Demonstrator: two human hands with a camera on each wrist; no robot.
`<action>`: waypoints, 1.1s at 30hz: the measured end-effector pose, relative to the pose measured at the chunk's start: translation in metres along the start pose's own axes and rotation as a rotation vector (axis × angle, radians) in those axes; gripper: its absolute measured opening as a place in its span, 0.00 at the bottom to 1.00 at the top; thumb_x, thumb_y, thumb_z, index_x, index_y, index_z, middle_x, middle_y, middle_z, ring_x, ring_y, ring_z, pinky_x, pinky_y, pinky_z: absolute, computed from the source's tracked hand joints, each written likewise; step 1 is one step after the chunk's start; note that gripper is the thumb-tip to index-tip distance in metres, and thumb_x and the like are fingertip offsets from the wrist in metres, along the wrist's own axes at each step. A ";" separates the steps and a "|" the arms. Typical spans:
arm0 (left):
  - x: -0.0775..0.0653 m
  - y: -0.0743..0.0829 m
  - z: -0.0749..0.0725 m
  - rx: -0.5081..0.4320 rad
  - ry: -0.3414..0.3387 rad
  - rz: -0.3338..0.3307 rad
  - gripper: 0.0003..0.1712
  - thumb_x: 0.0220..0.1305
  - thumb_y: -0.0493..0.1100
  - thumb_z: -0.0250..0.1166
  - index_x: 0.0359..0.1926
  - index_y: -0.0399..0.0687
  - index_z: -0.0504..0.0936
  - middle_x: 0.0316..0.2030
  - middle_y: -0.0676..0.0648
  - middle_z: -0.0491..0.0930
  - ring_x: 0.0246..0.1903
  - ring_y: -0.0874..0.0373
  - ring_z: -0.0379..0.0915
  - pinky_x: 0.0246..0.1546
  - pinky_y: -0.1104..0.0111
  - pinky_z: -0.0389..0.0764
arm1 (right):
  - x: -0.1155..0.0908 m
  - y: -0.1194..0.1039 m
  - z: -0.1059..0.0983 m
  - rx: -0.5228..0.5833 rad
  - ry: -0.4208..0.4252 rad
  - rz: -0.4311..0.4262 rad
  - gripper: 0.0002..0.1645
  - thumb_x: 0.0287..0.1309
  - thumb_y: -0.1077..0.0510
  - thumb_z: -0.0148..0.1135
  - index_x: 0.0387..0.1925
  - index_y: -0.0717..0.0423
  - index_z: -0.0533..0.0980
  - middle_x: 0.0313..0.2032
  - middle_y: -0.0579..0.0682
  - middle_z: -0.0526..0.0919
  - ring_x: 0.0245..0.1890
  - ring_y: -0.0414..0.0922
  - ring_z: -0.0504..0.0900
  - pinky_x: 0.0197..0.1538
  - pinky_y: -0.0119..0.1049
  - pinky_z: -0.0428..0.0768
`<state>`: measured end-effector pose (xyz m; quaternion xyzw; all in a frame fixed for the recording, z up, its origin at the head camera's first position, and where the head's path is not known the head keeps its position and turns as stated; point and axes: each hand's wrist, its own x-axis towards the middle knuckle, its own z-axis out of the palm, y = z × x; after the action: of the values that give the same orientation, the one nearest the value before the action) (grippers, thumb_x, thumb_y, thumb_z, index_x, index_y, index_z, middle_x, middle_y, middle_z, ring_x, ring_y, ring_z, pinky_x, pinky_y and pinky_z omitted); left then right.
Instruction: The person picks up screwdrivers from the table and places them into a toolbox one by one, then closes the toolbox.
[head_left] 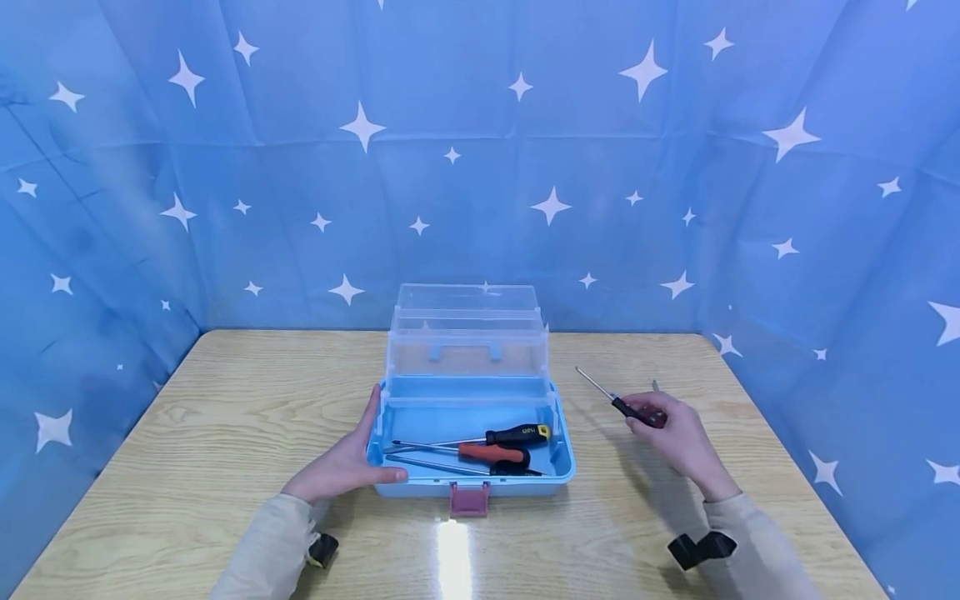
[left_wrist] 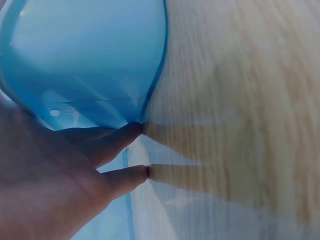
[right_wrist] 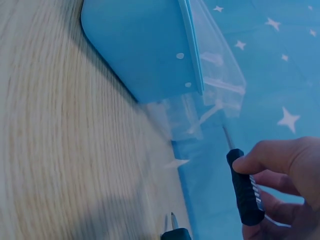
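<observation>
A light blue toolbox (head_left: 472, 490) sits on the table, its clear lid (head_left: 468, 350) raised. Inside lie a black-and-yellow screwdriver (head_left: 517, 435), an orange-handled screwdriver (head_left: 491, 452) and a black-handled one (head_left: 510, 470). My left hand (head_left: 341, 467) rests on the box's left front corner, thumb along the front rim and fingers straight against the side wall. To the right of the box, my right hand (head_left: 675, 433) pinches a small black-handled screwdriver (right_wrist: 244, 187) between thumb and fingers, shaft pointing away. Below that hand another dark-handled screwdriver (right_wrist: 175, 233) shows partly.
A pale wooden table (head_left: 247, 417) bears the box. A pink latch (head_left: 468, 500) hangs from the box front. Blue star-printed cloth (head_left: 480, 167) stands behind the table and along both sides.
</observation>
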<state>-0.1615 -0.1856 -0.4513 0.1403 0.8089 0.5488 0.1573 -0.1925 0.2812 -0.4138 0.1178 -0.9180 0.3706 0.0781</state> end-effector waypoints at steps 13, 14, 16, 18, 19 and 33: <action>0.001 0.000 0.001 0.003 0.005 -0.007 0.74 0.51 0.49 0.75 0.74 0.57 0.20 0.74 0.35 0.33 0.71 0.34 0.35 0.63 0.38 0.48 | 0.008 -0.005 0.001 -0.042 -0.036 -0.116 0.16 0.55 0.68 0.67 0.47 0.59 0.82 0.34 0.48 0.80 0.32 0.45 0.77 0.33 0.34 0.77; 0.000 0.000 0.001 0.003 0.004 -0.008 0.74 0.51 0.49 0.75 0.74 0.57 0.20 0.74 0.35 0.33 0.71 0.34 0.35 0.64 0.38 0.48 | 0.008 -0.006 0.001 -0.045 -0.044 -0.124 0.16 0.55 0.68 0.67 0.47 0.58 0.82 0.33 0.47 0.80 0.32 0.45 0.77 0.32 0.34 0.76; 0.000 0.001 0.001 0.001 0.003 -0.005 0.74 0.51 0.49 0.75 0.74 0.56 0.20 0.74 0.35 0.33 0.71 0.34 0.35 0.63 0.38 0.48 | 0.010 -0.008 0.000 -0.046 -0.057 -0.137 0.15 0.55 0.67 0.67 0.46 0.58 0.82 0.33 0.47 0.80 0.31 0.45 0.76 0.32 0.34 0.75; 0.000 0.001 0.000 -0.006 0.001 0.001 0.74 0.51 0.49 0.75 0.74 0.57 0.20 0.74 0.36 0.33 0.71 0.34 0.36 0.64 0.38 0.48 | 0.011 -0.010 -0.001 -0.045 -0.070 -0.147 0.15 0.56 0.67 0.67 0.47 0.58 0.82 0.34 0.47 0.80 0.31 0.44 0.75 0.31 0.35 0.75; 0.000 0.001 0.000 -0.003 -0.001 0.005 0.74 0.51 0.50 0.75 0.74 0.56 0.20 0.74 0.35 0.33 0.71 0.34 0.35 0.63 0.38 0.48 | 0.012 -0.011 -0.001 -0.045 -0.074 -0.157 0.15 0.56 0.67 0.67 0.46 0.58 0.82 0.35 0.47 0.80 0.31 0.44 0.75 0.31 0.35 0.75; -0.001 0.002 0.001 0.021 0.004 0.009 0.75 0.50 0.51 0.76 0.74 0.54 0.21 0.74 0.34 0.35 0.70 0.33 0.37 0.63 0.37 0.51 | 0.024 -0.022 -0.002 -0.053 -0.138 -0.237 0.14 0.57 0.67 0.66 0.46 0.56 0.82 0.37 0.44 0.82 0.34 0.40 0.76 0.34 0.35 0.76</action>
<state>-0.1600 -0.1846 -0.4500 0.1446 0.8144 0.5412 0.1516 -0.2095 0.2635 -0.3926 0.2488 -0.9103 0.3253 0.0610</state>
